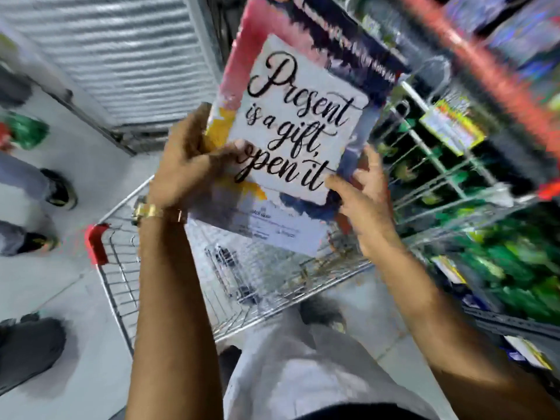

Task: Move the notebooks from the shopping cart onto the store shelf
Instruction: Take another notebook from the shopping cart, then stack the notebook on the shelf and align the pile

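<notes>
Notebook (298, 122): held up in the air above the cart, cover facing the camera, tilted with its top leaning toward 1 o'clock; the white panel reads "Present is a gift, open it" inside a pink, yellow and blue painted border.
Left hand (188, 165): at 9 o'clock of the notebook, fingers clenched on its left edge, thumb pressed flat on the cover beside the word "open"; a gold watch (148, 211) sits on the wrist.
Right hand (363, 201): at 5 o'clock of the notebook, thumb on the lower right corner of the cover, fingers curled behind the right edge, grasping it.
Shopping cart (121, 283): wire basket directly below the notebook, at 6 o'clock, with a red corner guard at 9 o'clock; its contents are blurred.
Store shelf (439, 177): wire racks at 3 o'clock of the notebook, blurred, stocked with green-patterned goods.
Floor (91, 165): pale grey, with other people's shoes at 9 o'clock.
</notes>
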`<state>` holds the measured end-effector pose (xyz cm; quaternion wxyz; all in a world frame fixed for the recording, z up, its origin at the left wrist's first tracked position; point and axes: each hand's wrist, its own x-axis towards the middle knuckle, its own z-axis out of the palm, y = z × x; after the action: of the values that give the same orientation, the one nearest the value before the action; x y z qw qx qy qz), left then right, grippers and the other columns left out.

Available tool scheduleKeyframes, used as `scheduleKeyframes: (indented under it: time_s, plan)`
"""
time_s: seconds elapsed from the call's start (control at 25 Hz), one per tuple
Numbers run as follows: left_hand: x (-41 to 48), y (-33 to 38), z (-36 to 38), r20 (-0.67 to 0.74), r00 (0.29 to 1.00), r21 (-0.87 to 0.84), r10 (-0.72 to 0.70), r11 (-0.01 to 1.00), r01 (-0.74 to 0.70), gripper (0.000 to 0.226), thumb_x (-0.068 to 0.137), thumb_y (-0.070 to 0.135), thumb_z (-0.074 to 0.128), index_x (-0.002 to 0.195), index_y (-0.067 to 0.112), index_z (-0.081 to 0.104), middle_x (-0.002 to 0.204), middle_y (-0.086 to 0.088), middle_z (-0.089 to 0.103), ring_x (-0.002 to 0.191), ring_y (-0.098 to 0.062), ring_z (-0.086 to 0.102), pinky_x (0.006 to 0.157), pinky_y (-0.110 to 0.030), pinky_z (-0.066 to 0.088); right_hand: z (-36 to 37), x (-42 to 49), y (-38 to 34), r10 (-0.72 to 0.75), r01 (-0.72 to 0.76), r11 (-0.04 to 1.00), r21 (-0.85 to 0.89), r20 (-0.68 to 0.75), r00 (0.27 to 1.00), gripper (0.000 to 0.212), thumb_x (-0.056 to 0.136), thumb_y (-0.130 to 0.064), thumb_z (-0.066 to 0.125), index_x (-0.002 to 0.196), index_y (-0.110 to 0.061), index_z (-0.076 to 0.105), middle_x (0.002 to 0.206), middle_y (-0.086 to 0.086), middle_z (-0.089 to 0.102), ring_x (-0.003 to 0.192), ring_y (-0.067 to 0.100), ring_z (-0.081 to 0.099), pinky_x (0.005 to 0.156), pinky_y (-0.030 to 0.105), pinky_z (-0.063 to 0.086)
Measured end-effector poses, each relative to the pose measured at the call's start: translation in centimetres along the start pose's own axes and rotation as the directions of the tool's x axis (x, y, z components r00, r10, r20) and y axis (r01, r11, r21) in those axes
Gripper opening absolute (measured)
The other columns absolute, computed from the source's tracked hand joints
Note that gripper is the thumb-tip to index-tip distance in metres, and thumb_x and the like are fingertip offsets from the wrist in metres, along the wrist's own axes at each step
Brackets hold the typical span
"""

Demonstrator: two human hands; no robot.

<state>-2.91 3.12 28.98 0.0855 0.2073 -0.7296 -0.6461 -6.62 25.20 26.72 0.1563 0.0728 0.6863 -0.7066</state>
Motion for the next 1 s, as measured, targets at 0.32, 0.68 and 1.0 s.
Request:
scheduleKeyframes:
  time_s: [0.32, 0.68, 1.0]
  plan:
    - [-3.8, 17.7, 11.9, 0.151, 0.894, -0.36, 0.423, 0.865, -0.348, 0.04, 0.078, -0.012, 0.068, 0.114, -0.003, 0.056, 0.099, -0.009, 0.071, 0.087, -0.017, 0.068, 0.078, -0.029, 0.057, -13.7, -5.9, -20.1, -0.601, 0.579, 0.799, -0.161, -0.206, 0.772, 0.045, 0.082, 0.005, 0.066, 0.122, -0.011, 0.053, 0.103, -0.003, 0.069, 0.089, 0.0, 0.068, 0.083, 0.02, 0.054]
    - [-7.0, 38.3, 30.3, 0.497, 0.526, -0.483, 0.69, 0.723, -0.494, 0.041, 0.076, 0.002, 0.075, 0.115, -0.005, 0.063, 0.101, -0.014, 0.074, 0.074, -0.017, 0.072, 0.066, -0.025, 0.059, -32.7, -12.5, -36.7, -0.747, 0.483, 0.663, -0.572, -0.468, 0.471, 0.014, 0.08, -0.018, 0.061, 0.083, -0.004, 0.063, 0.076, 0.013, 0.066, 0.071, 0.018, 0.056, 0.063, 0.036, 0.052]
    - [-6.6, 44.6, 45.2, 0.721, 0.54, 0.051, 0.434, 0.745, -0.665, 0.061, 0.063, 0.047, 0.083, 0.106, 0.009, 0.06, 0.094, -0.001, 0.063, 0.079, -0.017, 0.058, 0.061, -0.024, 0.047, -43.4, -9.0, -41.6, -0.552, -0.035, 0.747, -0.664, -0.65, 0.522, 0.017, 0.08, -0.006, 0.068, 0.073, -0.007, 0.053, 0.061, 0.01, 0.061, 0.05, 0.012, 0.058, 0.035, 0.011, 0.034]
